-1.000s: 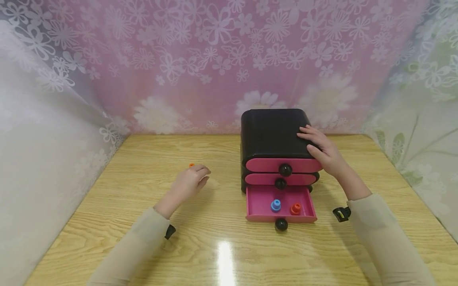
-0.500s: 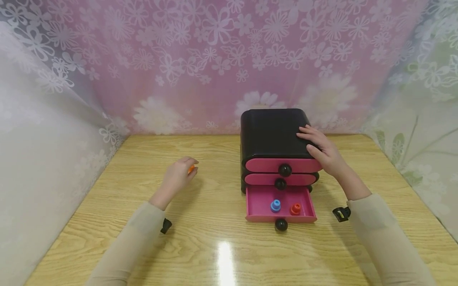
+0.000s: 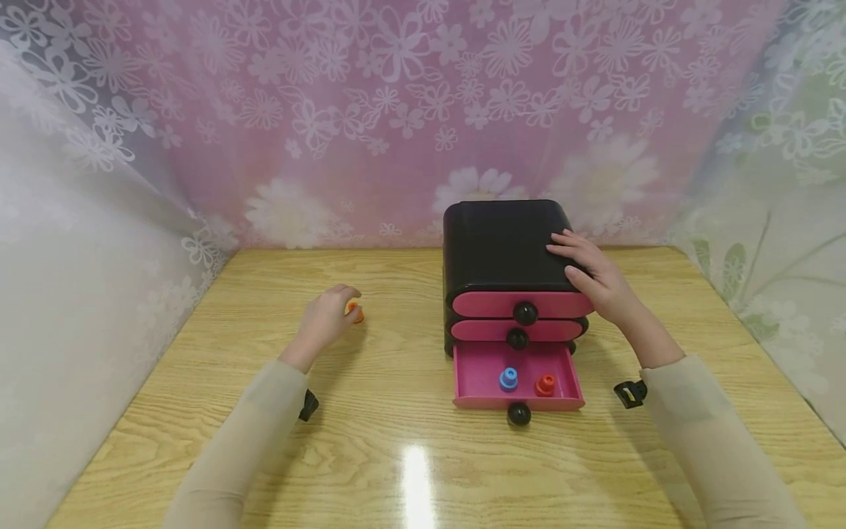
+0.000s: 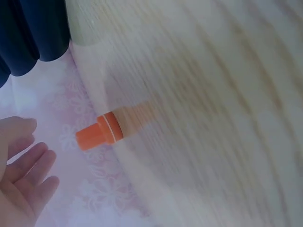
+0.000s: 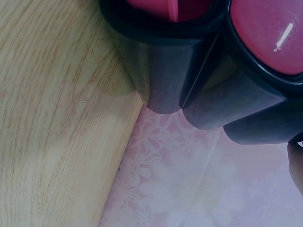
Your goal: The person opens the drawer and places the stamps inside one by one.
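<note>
A small orange stepped plastic piece [image 3: 357, 314] stands on the table, its wide base down. In the head view my left hand [image 3: 325, 321] is beside it on the left, thumb and fingers parted. The left wrist view shows a gap between those fingers [image 4: 35, 165] and the orange piece [image 4: 97, 133]. My right hand [image 3: 598, 279] rests on the right edge of a black chest of drawers [image 3: 505, 246], fingers spread over its top. The chest's bottom pink drawer [image 3: 476, 371] is pulled out, holding a blue stepped piece [image 3: 508, 379] and a red one [image 3: 545, 384].
The chest's upper two pink drawers are pushed in, each with a round black knob [image 3: 525, 313]. The wooden table [image 3: 370, 441] ends against a flowered pink curtain [image 3: 370, 147] at the back. Pale cloth hangs on both sides.
My left hand has moved left and slightly back, from in front of the orange piece to its left side. My right hand, the chest and the open drawer stay as they were.
</note>
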`<state>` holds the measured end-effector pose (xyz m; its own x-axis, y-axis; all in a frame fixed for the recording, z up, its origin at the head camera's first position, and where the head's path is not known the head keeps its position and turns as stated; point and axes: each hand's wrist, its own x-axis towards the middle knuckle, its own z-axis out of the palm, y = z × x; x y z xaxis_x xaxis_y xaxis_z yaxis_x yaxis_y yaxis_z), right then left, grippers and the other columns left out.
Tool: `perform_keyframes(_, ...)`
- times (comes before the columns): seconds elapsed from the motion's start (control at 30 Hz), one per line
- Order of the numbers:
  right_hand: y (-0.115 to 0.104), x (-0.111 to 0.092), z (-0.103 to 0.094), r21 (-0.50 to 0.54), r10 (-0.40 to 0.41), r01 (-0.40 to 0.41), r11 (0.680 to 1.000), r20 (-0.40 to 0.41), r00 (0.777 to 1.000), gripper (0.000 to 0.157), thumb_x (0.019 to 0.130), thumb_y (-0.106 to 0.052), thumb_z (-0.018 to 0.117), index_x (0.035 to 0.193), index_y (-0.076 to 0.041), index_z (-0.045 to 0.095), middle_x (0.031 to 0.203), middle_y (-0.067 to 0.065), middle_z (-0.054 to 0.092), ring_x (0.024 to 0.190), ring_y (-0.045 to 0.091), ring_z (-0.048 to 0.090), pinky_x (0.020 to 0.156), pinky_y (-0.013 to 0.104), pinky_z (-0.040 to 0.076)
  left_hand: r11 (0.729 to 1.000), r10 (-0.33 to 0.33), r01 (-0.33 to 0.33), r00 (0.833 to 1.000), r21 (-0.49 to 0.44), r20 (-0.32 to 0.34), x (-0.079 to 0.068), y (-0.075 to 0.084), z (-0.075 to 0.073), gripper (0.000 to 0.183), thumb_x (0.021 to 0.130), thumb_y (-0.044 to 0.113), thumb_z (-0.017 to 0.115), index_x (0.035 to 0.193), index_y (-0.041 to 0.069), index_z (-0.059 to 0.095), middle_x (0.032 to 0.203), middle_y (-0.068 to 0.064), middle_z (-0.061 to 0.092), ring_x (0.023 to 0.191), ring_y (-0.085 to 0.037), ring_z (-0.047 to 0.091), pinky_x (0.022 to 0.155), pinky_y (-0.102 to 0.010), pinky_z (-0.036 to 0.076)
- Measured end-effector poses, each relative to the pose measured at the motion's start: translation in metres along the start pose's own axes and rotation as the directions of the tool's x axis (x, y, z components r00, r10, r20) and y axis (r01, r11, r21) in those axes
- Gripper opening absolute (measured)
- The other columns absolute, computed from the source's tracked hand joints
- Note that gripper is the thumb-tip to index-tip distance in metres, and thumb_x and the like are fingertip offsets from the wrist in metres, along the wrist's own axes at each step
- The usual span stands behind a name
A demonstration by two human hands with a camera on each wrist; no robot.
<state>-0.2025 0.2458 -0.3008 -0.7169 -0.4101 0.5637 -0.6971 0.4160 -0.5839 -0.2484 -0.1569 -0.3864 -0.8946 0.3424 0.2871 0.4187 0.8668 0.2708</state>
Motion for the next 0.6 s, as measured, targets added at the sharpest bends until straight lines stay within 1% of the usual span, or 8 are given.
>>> perform_keyframes(0.07, 0.0, 0.0, 0.0, 0.001, 0.002, -0.002, 1.0, 0.002, 1.0, 0.034, 0.085, 0.004, 0.04, 0.116, 0.017, 0.045, 0.126, 0.035, 0.034, 0.124, 0.047, 0.015, 0.099, 0.058, 0.007, 0.999, -0.032, 0.033, 0.999, -0.021, 0.04, 0.003, -0.002, 0.001, 0.029, 0.082, 0.014, 0.063, 0.107, 0.001, 0.06, 0.107, -0.015, 0.058, 0.071, -0.022, 0.059, 0.056, -0.032, 0.048)
perform_keyframes(0.13, -0.001, 0.0, 0.0, -0.002, 0.006, -0.006, 1.0, 0.003, 1.0, 0.034, 0.085, 0.004, 0.04, 0.115, 0.018, 0.045, 0.126, 0.035, 0.033, 0.124, 0.048, 0.015, 0.099, 0.059, 0.007, 0.997, -0.059, 0.062, 0.995, -0.04, 0.08, 0.005, -0.003, 0.001, 0.031, 0.083, 0.016, 0.062, 0.11, 0.001, 0.059, 0.11, -0.015, 0.057, 0.084, -0.025, 0.059, 0.064, -0.036, 0.049)
perform_keyframes(0.2, -0.001, 0.0, 0.0, -0.004, 0.009, -0.008, 1.0, 0.004, 1.0, 0.034, 0.085, 0.005, 0.04, 0.115, 0.018, 0.045, 0.126, 0.035, 0.033, 0.123, 0.048, 0.015, 0.098, 0.059, 0.008, 0.995, -0.083, 0.09, 0.99, -0.053, 0.115, 0.008, -0.005, 0.002, 0.033, 0.083, 0.016, 0.061, 0.112, 0.001, 0.058, 0.111, -0.015, 0.056, 0.091, -0.027, 0.057, 0.069, -0.038, 0.048)
perform_keyframes(0.3, 0.005, 0.0, 0.0, -0.002, 0.01, -0.01, 1.0, 0.004, 1.0, 0.034, 0.085, 0.004, 0.04, 0.116, 0.017, 0.045, 0.127, 0.034, 0.033, 0.124, 0.047, 0.014, 0.098, 0.059, 0.007, 0.992, -0.104, 0.114, 0.982, -0.055, 0.156, 0.011, -0.006, 0.004, 0.034, 0.084, 0.015, 0.06, 0.114, 0.001, 0.056, 0.113, -0.015, 0.055, 0.094, -0.027, 0.056, 0.072, -0.038, 0.048)
perform_keyframes(0.43, 0.028, -0.003, -0.001, -0.006, 0.006, -0.006, 1.0, 0.009, 1.0, 0.035, 0.087, 0.001, 0.042, 0.121, 0.011, 0.046, 0.131, 0.028, 0.034, 0.128, 0.038, 0.015, 0.1, 0.057, 0.008, 0.99, -0.114, 0.128, 0.975, -0.059, 0.189, 0.013, -0.007, 0.004, 0.034, 0.084, 0.014, 0.06, 0.115, 0.0, 0.055, 0.115, -0.016, 0.054, 0.095, -0.028, 0.055, 0.074, -0.039, 0.047)
perform_keyframes(0.6, 0.034, -0.005, 0.0, -0.012, 0.008, -0.008, 1.0, 0.002, 1.0, 0.036, 0.086, 0.0, 0.043, 0.12, 0.009, 0.047, 0.131, 0.026, 0.035, 0.128, 0.037, 0.016, 0.1, 0.057, 0.009, 0.986, -0.132, 0.15, 0.967, -0.068, 0.219, 0.014, -0.007, 0.005, 0.036, 0.084, 0.013, 0.061, 0.116, -0.002, 0.054, 0.116, -0.018, 0.053, 0.097, -0.03, 0.054, 0.076, -0.04, 0.046)
